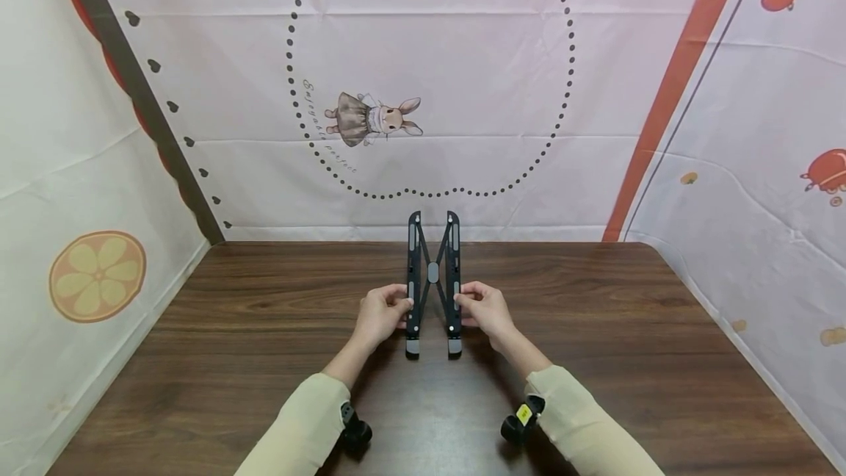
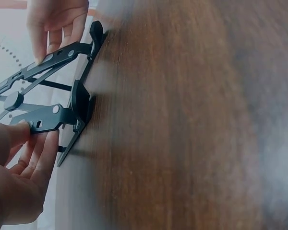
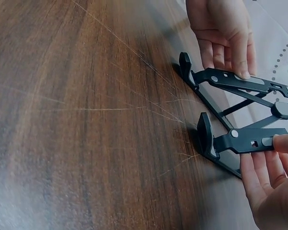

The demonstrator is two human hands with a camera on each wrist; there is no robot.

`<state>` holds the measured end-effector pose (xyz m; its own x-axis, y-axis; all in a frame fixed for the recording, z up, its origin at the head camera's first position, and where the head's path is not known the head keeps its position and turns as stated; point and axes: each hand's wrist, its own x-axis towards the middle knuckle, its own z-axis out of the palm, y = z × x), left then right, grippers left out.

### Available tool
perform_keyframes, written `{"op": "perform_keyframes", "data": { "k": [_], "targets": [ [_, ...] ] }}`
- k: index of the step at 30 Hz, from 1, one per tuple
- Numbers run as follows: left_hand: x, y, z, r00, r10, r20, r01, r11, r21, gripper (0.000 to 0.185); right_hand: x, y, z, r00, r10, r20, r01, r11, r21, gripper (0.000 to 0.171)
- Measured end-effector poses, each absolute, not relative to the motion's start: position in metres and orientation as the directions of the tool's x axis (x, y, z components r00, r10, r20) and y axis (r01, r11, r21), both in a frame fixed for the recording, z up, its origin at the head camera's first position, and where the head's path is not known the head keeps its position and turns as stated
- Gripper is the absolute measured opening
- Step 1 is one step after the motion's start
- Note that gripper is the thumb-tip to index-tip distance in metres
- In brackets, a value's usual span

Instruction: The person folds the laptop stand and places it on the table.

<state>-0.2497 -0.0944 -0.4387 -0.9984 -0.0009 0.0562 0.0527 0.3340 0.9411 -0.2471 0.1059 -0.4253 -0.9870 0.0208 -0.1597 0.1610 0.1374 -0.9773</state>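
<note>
Both our hands pinch the black folding stand (image 1: 432,281) — left hand (image 1: 380,314) and right hand (image 1: 485,311) on its rails — arms raised but hardly spread, so we judge the unfolding half done.

Left hand (image 1: 380,314), right hand (image 1: 485,310) pinching inward

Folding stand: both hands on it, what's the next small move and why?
Probably draw the two rails apart. The left hand pinches the left rail and the right hand the right rail of the black folding stand, whose rails stand close together, X-brace nearly folded, front feet resting on the wooden table.
</note>
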Motion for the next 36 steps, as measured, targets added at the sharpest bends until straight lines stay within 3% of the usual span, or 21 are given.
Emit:
{"op": "perform_keyframes", "data": {
  "k": [36],
  "targets": [
    [-0.25, -0.071, -0.439, -0.997, 0.04, 0.061, 0.07, 0.317, 0.946, 0.021, -0.247, 0.097, -0.428, -0.988, 0.008, -0.152, 0.152, 0.131, -0.98, 0.016]
  ]
}}
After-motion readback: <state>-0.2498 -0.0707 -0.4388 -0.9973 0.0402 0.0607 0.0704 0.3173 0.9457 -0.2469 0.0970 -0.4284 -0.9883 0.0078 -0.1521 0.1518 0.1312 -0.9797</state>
